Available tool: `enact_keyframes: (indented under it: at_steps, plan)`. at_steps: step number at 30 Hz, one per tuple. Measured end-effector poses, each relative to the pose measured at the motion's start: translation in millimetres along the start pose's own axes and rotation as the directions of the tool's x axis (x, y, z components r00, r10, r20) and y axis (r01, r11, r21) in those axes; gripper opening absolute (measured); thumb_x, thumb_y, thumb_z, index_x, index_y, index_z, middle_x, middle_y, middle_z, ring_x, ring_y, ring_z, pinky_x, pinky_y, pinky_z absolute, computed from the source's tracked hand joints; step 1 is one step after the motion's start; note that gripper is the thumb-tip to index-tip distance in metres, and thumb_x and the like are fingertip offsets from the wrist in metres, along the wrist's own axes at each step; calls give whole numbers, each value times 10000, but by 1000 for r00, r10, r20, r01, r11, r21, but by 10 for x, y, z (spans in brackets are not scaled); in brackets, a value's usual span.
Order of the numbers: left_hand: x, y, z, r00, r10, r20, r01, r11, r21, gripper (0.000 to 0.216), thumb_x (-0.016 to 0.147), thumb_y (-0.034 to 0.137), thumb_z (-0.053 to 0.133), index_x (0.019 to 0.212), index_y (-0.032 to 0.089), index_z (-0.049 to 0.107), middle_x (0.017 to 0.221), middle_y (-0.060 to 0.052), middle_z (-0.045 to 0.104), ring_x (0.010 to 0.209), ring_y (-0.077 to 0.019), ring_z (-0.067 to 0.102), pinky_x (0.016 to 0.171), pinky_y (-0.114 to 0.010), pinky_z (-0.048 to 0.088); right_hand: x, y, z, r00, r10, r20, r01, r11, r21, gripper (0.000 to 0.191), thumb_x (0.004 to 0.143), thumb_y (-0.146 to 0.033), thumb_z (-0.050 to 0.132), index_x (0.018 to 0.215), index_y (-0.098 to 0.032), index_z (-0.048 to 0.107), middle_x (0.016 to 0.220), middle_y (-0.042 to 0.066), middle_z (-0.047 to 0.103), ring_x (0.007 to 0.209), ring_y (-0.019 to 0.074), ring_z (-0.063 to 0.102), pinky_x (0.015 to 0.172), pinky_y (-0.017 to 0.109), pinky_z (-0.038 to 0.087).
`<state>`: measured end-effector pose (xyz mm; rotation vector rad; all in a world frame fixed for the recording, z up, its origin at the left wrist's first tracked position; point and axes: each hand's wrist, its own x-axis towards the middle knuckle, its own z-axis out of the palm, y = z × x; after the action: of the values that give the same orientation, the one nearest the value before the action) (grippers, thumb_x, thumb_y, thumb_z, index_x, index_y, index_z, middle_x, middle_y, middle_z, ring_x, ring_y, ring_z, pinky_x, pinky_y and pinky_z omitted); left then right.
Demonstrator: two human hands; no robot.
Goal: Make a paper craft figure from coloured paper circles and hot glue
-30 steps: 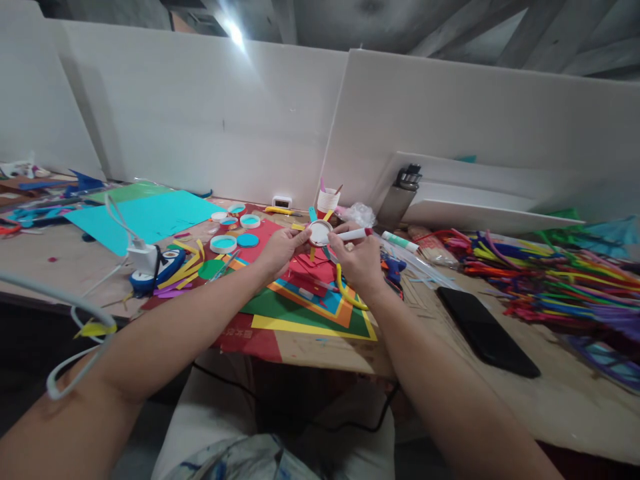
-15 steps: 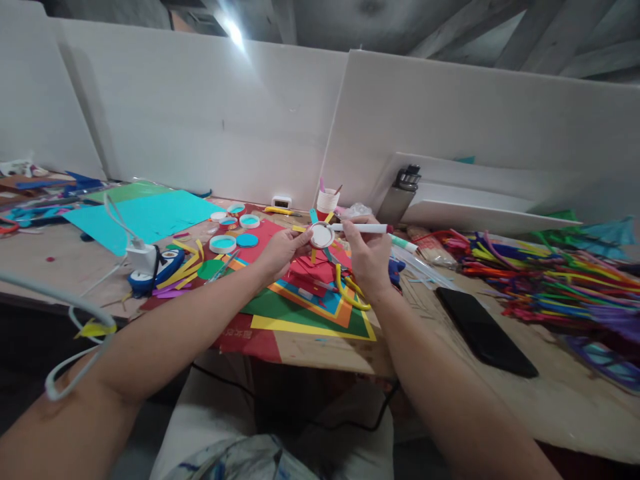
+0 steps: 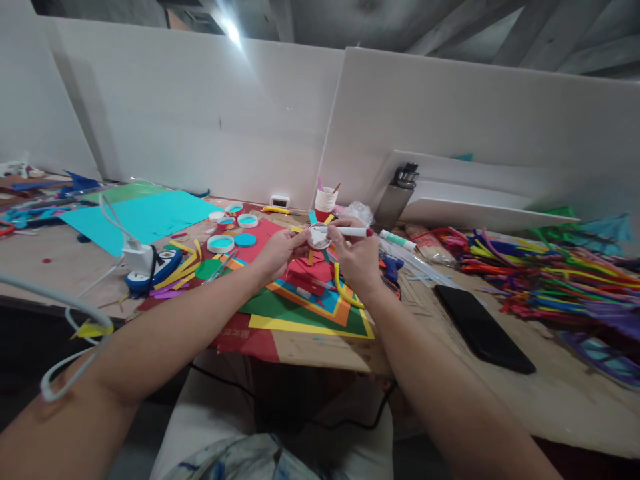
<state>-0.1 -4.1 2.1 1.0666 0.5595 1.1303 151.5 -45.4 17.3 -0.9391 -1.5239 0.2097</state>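
My left hand is closed on the edge of a small round white disc with a raised rim. Coloured paper strips stick out around the disc in blue, yellow and orange. In my right hand is a white marker pen with a dark red end, held almost level. Its tip points left and is over the face of the disc; whether it touches I cannot tell. Below both hands lie red paper pieces on stacked coloured sheets, beside a bent yellow pipe cleaner.
Left of my hands are cut cup rings, a turquoise sheet and a white plug adapter. Paper cups stand behind. To the right lie a glue stick, a black phone and many pipe cleaners.
My right hand has moved left with the marker, bringing its tip further over the white disc. My left hand keeps its hold on the disc, and the whole view has shifted slightly.
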Motion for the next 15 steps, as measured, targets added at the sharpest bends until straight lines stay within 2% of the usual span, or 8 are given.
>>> enact_keyframes:
  at_steps: [4,15]
  plan:
    - [-5,9,13,1000,-16,-5,16,1000,13,340,667,363,798,797,71,682,777,-83,689,690,-126,639,693,-251,478,-11,-1,-7,1000,-19,21,20,998,-59,190,869,-374,567,873,-190,616,766,18,642,691,148,580,655,284,448]
    - [-12,4,13,999,13,38,-14,1000,8,347,668,373,798,848,92,703,823,-82,711,700,-116,640,649,-221,477,-13,10,-13,998,-49,26,51,995,-91,173,877,-360,553,876,-200,617,803,27,662,712,156,583,675,296,447]
